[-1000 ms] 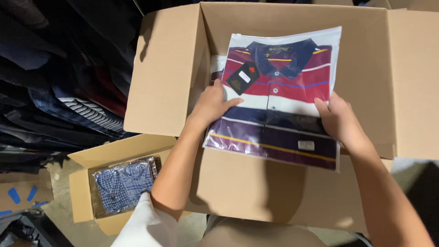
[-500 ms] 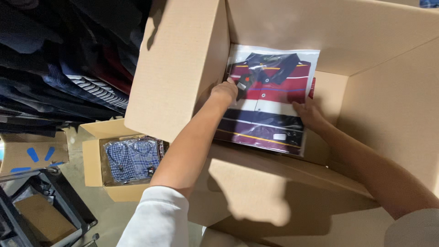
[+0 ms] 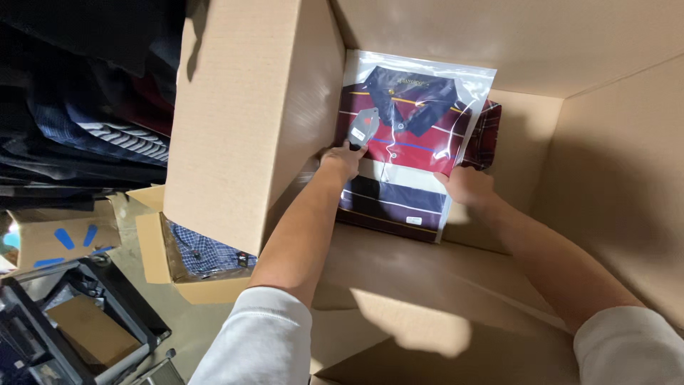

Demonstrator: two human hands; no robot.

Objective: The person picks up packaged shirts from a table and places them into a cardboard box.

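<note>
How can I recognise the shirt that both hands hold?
Look inside the big cardboard box. The bagged polo shirt lies at its bottom, between the left hand and right hand. Unlike the checked shirt outside, it is striped with a navy collar.

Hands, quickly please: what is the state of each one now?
Left hand: closed on the left edge of the bagged striped polo shirt, inside the large cardboard box.
Right hand: closed on the same bag's right edge.

A clothes storeroom, big brown cardboard boxes (image 3: 249, 107), folded shirts in clear plastic bags (image 3: 410, 150), piles of dark folded clothes (image 3: 78, 121)
</note>
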